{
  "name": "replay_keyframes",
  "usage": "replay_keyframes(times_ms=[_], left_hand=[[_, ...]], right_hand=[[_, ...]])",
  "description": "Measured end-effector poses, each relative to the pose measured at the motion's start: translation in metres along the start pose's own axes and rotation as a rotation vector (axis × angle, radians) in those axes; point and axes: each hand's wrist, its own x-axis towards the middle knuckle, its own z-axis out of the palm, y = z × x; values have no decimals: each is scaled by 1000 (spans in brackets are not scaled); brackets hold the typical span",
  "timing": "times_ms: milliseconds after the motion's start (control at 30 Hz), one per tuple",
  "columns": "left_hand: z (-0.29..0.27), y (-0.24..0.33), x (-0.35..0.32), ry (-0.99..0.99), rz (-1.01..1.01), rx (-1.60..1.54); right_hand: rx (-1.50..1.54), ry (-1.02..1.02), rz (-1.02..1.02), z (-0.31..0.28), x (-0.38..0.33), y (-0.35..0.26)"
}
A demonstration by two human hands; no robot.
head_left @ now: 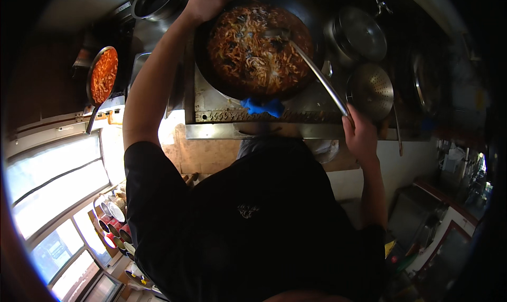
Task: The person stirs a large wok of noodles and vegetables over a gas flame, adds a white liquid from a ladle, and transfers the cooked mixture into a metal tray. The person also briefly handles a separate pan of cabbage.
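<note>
A large dark wok [203, 72] sits on the stove ahead of me. It is full of a reddish-brown stew [253, 51] with pale strips and some whitish patches on top. My right hand [362, 133] is wrapped round the long metal handle of a ladle [322, 80]. The ladle's bowl rests in the stew, right of the middle. Over by the wok's upper left rim is my left hand [205, 5]. Its fingers are dim and partly cut off by the frame, so whether they grip the rim or anything else is unclear. A blue cloth [262, 107] lies bunched against the wok's near side.
Right of the wok are a round metal pan [360, 35] and a perforated skimmer [371, 90]. A frying pan [103, 76] of red sauce stands far left, with a dark pot [156, 2] at the upper left. The steel stove edge [216, 131] runs before my body.
</note>
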Motion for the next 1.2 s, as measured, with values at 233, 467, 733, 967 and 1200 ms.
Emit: replay_keyframes(times_ms=[233, 467, 733, 967, 1200], left_hand=[[12, -46, -25, 8, 81, 103], [16, -55, -27, -6, 95, 96], [26, -67, -17, -62, 69, 93], [60, -93, -41, -267, -3, 294], [68, -110, -22, -261, -109, 401]], right_hand=[[-265, -215, 65, 65, 17, 14], [304, -177, 116, 153, 62, -17], [-66, -290, 43, 42, 12, 51], [-366, -308, 181, 69, 71, 16], [452, -506, 507, 121, 87, -25]])
